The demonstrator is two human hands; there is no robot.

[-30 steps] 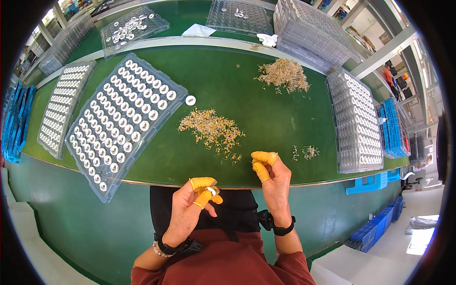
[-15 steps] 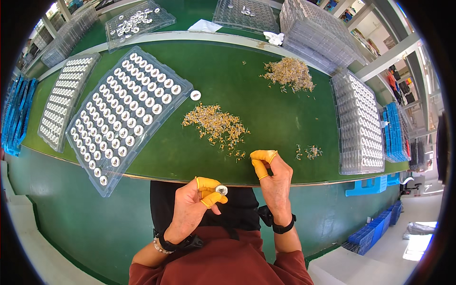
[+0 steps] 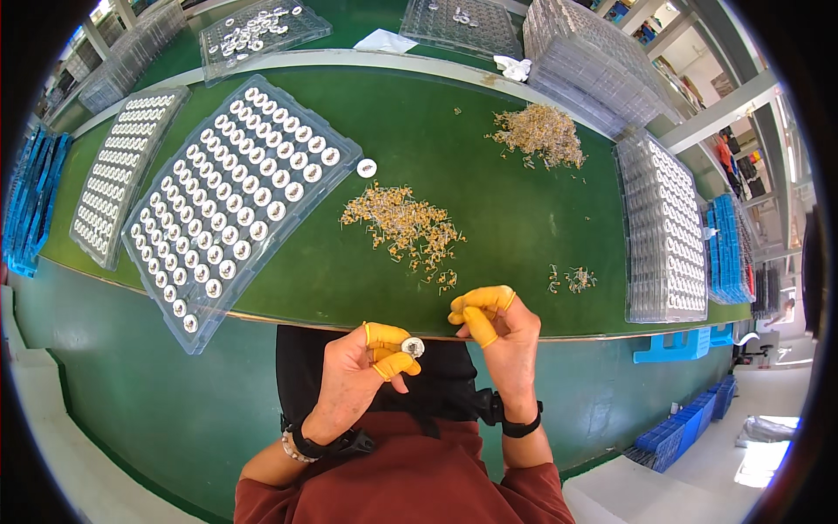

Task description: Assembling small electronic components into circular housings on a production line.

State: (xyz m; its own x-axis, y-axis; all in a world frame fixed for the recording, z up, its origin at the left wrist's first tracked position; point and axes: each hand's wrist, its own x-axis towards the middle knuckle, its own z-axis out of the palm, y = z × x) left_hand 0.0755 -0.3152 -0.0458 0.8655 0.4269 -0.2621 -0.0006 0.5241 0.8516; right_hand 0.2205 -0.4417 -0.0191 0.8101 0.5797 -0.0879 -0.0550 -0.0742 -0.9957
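Note:
My left hand (image 3: 371, 362), with yellow finger cots, pinches a small round white disc (image 3: 413, 348) with a dark, metallic-looking middle, just off the table's front edge. To its right, my right hand (image 3: 499, 327) also wears yellow finger cots. Its thumb and fingers are closed in a pinch, and whatever may be between the tips is too small to make out. Just beyond lies a loose pile of small yellow components with wire legs (image 3: 406, 223). A single white disc (image 3: 367, 168) rests beside the corner of a clear tray (image 3: 194, 339) filled with rows of similar discs.
Another filled tray (image 3: 112, 253) lies at far left. A second component pile (image 3: 539, 135) sits at the back, a small cluster (image 3: 580, 279) at right. Stacked trays of discs (image 3: 642, 288) stand at the right edge. Behind the table ledge are trays with loose discs (image 3: 305, 33).
My right hand has drawn back from the component pile, its fingertips shifting slightly left and nearer. My left hand keeps hold of the disc, nudged slightly right. The view has shifted a little.

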